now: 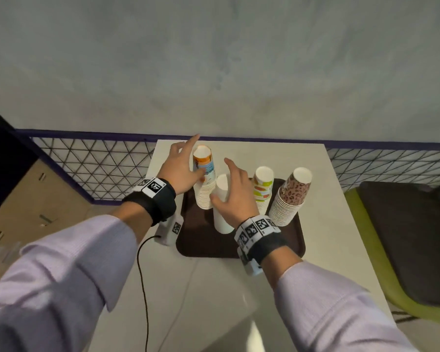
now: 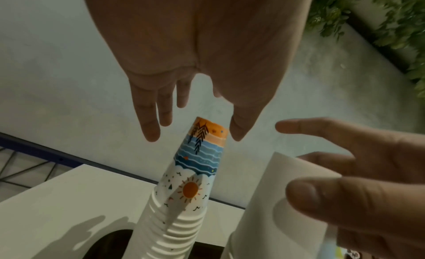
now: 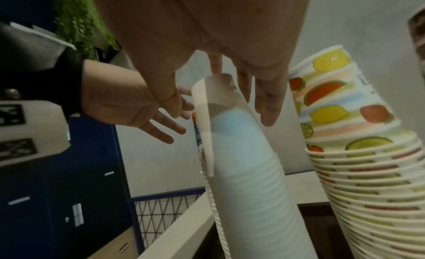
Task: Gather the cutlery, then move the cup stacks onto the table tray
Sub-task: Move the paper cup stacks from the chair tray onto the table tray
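Observation:
A brown tray (image 1: 201,246) on the white table (image 1: 239,295) carries several upside-down cup stacks. They are a sun-and-waves stack (image 1: 203,174), a plain white stack (image 1: 222,209), a fruit-print stack (image 1: 263,189) and a leopard-print stack (image 1: 294,196). My left hand (image 1: 182,165) hovers at the sun stack's (image 2: 190,188) left side with fingers (image 2: 149,128) straight and spread. My right hand (image 1: 235,191) is spread over the white stack (image 3: 248,172), thumb beside it, holding nothing. The fruit stack (image 3: 358,153) stands just right of that hand. No cutlery is in view.
A wire-mesh railing (image 1: 99,168) with a dark blue rail runs behind the table. A green chair with a dark cushion (image 1: 404,237) stands at the right. A black cable (image 1: 141,275) hangs off the table's left edge. A wooden cabinet (image 1: 36,199) is below left.

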`<state>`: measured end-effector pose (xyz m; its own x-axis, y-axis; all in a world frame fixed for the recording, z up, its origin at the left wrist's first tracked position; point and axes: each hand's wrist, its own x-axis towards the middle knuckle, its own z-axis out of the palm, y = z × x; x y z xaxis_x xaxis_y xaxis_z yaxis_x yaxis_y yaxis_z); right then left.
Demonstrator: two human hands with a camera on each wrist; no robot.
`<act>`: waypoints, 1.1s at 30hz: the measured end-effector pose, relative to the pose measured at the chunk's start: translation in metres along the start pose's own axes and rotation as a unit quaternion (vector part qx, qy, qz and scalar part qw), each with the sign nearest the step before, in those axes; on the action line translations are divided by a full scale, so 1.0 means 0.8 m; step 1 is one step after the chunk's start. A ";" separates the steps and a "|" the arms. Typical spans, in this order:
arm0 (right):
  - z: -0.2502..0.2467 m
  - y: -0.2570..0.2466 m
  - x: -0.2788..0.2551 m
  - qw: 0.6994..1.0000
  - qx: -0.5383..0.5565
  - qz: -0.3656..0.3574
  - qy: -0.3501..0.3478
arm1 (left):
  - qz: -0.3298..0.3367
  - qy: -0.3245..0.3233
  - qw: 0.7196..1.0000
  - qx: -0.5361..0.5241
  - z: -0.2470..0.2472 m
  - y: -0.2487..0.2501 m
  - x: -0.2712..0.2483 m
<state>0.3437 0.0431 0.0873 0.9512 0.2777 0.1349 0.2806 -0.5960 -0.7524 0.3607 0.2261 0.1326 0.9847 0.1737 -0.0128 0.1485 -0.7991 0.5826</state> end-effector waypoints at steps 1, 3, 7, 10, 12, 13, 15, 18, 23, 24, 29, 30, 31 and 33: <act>0.008 0.002 0.003 1.000 -0.004 0.008 -0.003 | 0.007 -0.006 1.000 -0.001 0.004 -0.005 0.008; 0.019 0.007 0.006 1.000 -0.014 0.021 -0.006 | 0.017 -0.016 1.000 -0.004 0.011 -0.011 0.021; 0.028 0.017 0.009 0.999 -0.047 0.027 -0.004 | 0.030 -0.027 0.999 -0.013 0.023 -0.018 0.041; 0.026 0.020 0.007 0.998 -0.052 0.026 -0.013 | 0.043 -0.024 0.999 -0.019 0.031 -0.023 0.042; 0.023 0.023 0.008 0.998 -0.057 0.018 -0.025 | 0.049 -0.021 0.998 -0.022 0.034 -0.027 0.039; 0.023 0.025 0.009 0.997 -0.063 0.013 -0.029 | 0.050 -0.020 0.998 -0.022 0.033 -0.028 0.038; 0.022 0.028 0.011 0.997 -0.077 0.005 -0.032 | 0.052 -0.020 0.998 -0.016 0.032 -0.031 0.036; 0.023 0.027 0.013 0.995 -0.091 0.004 -0.029 | 0.054 -0.025 0.998 -0.010 0.028 -0.035 0.028; 0.027 0.025 0.024 0.994 -0.105 0.008 -0.023 | 0.047 -0.030 0.998 -0.015 0.021 -0.045 0.009; 0.028 0.024 0.027 0.994 -0.109 0.011 -0.022 | 0.046 -0.032 0.998 -0.016 0.019 -0.046 0.004; 0.029 0.019 0.042 0.992 -0.123 0.025 -0.022 | 0.044 -0.041 0.998 -0.023 0.011 -0.053 -0.015; 0.029 0.018 0.045 0.992 -0.123 0.029 -0.023 | 0.043 -0.041 0.998 -0.021 0.011 -0.055 -0.018; 0.030 0.017 0.046 0.992 -0.124 0.032 -0.022 | 0.041 -0.040 0.998 -0.019 0.010 -0.056 -0.019; 0.033 0.015 0.047 0.991 -0.124 0.037 -0.016 | 0.038 -0.041 0.998 -0.021 0.009 -0.057 -0.022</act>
<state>0.3792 0.0659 0.0665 0.9671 0.2470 0.0611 0.2361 -0.7817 -0.5772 0.3371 0.2554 0.1001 0.9974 0.0636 -0.0330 0.0704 -0.7833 0.6177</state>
